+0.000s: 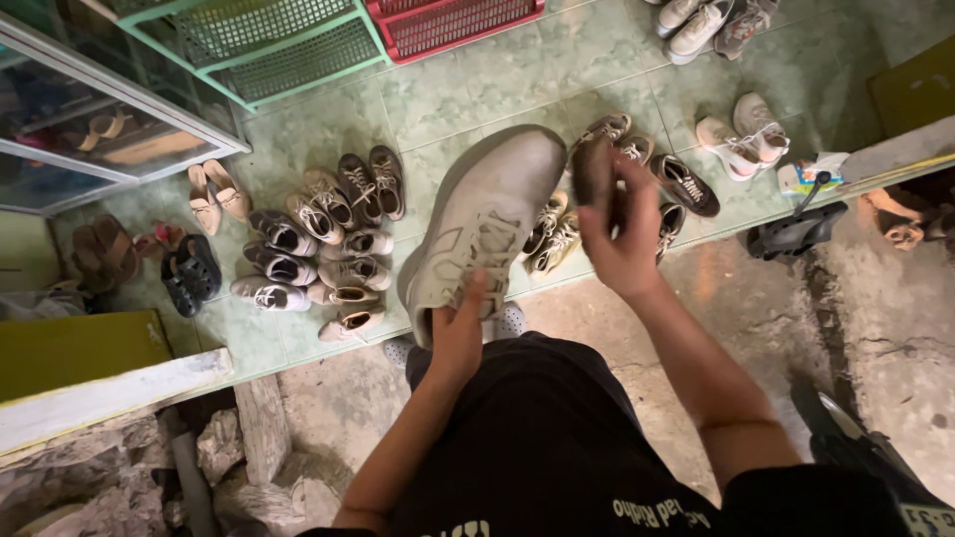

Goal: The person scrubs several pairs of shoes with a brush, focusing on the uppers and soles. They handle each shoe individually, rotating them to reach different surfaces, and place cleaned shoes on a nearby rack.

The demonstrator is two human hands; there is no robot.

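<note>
Setting: pale green tiled floor (597,70) meeting a rough grey concrete strip (756,308), seen from above. Item in hand: one large grey sneaker (487,224), held up over the floor edge, toe pointing away from the person, heel nearest the body, upper side facing the camera. Left hand (460,333): forearm rising from the lower frame, wrist bent, hand pushed into the heel opening with the thumb lying along the laces; fingers are hidden inside, closed on the shoe. Right hand (619,234): forearm angled up from the lower right, wrist cocked inward, fingers curled loosely around a dark brush (594,169) that meets the sneaker's toe-side edge; the grip is blurred, the brush's bristle side cannot be made out. Below: black shirt (537,447) of the person. Surroundings: a cluster of brown and beige sneakers (328,244) on the tiles left of the held shoe; more pairs (686,184) just behind the right hand; a white pair (744,134) further right; sandals (217,194) by a glass cabinet (90,129); green crate (269,40) and red crate (453,20) at the top.
</note>
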